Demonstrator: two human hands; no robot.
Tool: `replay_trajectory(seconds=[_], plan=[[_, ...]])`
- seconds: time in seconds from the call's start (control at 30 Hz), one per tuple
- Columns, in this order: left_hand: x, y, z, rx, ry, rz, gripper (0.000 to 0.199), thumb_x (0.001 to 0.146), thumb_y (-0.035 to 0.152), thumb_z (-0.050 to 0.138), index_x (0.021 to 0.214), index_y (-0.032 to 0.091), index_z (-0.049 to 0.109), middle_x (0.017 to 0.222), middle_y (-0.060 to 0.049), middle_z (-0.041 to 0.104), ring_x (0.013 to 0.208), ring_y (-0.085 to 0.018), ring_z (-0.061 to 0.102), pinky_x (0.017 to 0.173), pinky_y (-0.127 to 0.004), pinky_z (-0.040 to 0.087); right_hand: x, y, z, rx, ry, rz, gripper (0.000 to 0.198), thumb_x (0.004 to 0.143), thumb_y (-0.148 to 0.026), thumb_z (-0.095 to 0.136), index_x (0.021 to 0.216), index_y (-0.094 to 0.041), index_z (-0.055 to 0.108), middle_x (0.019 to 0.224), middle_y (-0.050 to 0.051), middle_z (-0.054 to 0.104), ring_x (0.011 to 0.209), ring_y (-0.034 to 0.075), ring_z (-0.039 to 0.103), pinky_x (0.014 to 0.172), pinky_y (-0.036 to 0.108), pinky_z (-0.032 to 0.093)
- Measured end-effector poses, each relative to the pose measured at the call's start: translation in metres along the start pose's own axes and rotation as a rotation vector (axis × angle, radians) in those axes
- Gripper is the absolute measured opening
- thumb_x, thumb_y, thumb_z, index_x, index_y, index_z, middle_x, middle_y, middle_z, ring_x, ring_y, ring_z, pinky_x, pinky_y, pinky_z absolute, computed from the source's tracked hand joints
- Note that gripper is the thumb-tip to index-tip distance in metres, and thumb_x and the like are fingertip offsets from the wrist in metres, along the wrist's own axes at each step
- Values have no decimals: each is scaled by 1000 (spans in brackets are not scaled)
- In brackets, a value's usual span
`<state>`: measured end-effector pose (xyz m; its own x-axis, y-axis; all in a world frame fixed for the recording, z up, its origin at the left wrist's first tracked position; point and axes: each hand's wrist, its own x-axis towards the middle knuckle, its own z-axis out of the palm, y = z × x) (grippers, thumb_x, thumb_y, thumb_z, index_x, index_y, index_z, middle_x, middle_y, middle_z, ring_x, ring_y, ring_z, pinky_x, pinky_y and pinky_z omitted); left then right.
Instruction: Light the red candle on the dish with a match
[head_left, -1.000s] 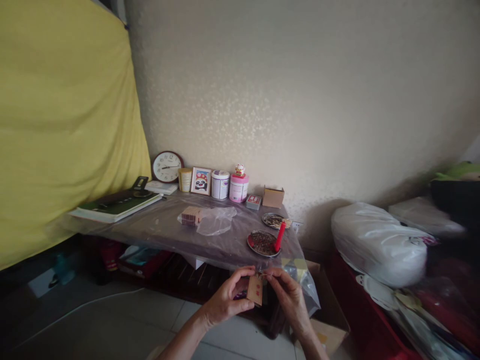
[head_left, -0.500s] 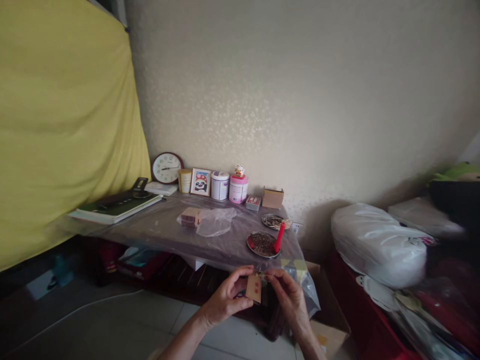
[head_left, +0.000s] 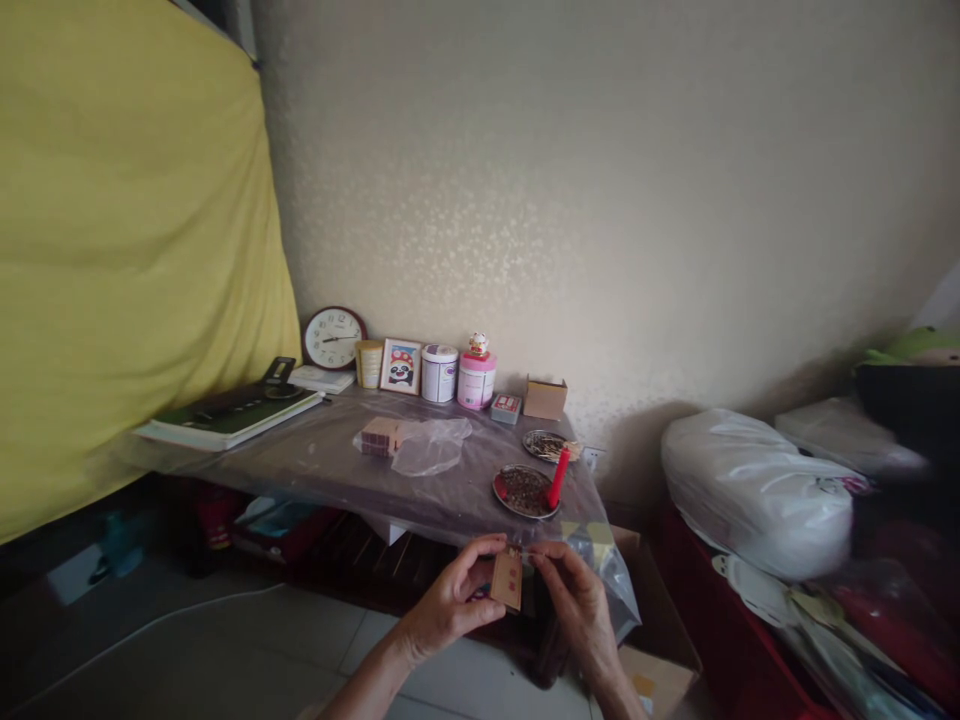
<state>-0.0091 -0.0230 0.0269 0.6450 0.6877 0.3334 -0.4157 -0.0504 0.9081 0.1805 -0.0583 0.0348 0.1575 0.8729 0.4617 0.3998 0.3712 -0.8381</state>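
Observation:
My left hand (head_left: 456, 592) grips a small flat tan matchbox (head_left: 506, 582) with red marks on its face, its fingers on the far edge and thumb at the near edge. Beside the box's upper right end, my right hand (head_left: 576, 592) is closed in a pinch; whatever lies between its fingertips is too small to make out. Both hands are in front of the table's near edge. Beyond them on the table, a red candle (head_left: 557, 480) stands slightly tilted on a round metal plate (head_left: 517, 495). Behind it, a second plate (head_left: 541, 443) holds pale thin sticks (head_left: 562, 450).
A plastic-covered table (head_left: 315, 460) carries a block of small boxes (head_left: 381, 437), a crumpled plastic bag (head_left: 431, 447), a clock (head_left: 334, 338), a framed panda picture (head_left: 401, 366) and tins (head_left: 439, 374). At right are a cardboard box (head_left: 656, 670) and a stuffed white bag (head_left: 754, 490).
Very little differs. The matchbox and both hands stay almost in place, with the right fingers shifting slightly at the box's end.

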Motion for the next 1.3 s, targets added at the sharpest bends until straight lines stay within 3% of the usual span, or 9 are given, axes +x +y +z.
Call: replay_trajectory(seconds=[0.47,0.73,0.93,1.07,1.3], plan=[[1,-8,-4,-10,3,11,54,71,19,69,119,27,47,139,-9,35,120,-26,44,98,-40,35,0,-2,1,31,7,6,24,82,-42,57,85,-19,65,81,4,67,78,19,61,72,25,48],[3,-7,-2,-42,2,42,55,68,21,73,117,24,49,136,-10,40,117,-27,47,95,-41,38,6,5,-4,221,144,95,31,74,-47,65,87,-19,65,89,7,69,81,23,64,77,32,50],[5,-5,-1,-87,24,47,55,66,21,75,115,22,51,130,-11,48,112,-25,50,94,-38,37,5,2,-2,238,103,81,30,74,-47,64,87,-20,63,87,7,69,84,25,66,78,32,52],[5,1,-1,-127,61,-2,55,68,24,74,117,21,49,110,-10,61,105,-23,54,88,-36,39,1,-4,1,95,-43,83,33,77,-45,62,99,-20,62,104,9,66,100,25,61,87,33,49],[5,4,-3,-109,134,-11,54,68,27,73,117,21,51,104,-7,61,104,-22,53,83,-32,40,-4,-11,7,1,-176,-18,40,79,-43,60,114,-24,58,119,8,60,115,26,52,99,39,41]])
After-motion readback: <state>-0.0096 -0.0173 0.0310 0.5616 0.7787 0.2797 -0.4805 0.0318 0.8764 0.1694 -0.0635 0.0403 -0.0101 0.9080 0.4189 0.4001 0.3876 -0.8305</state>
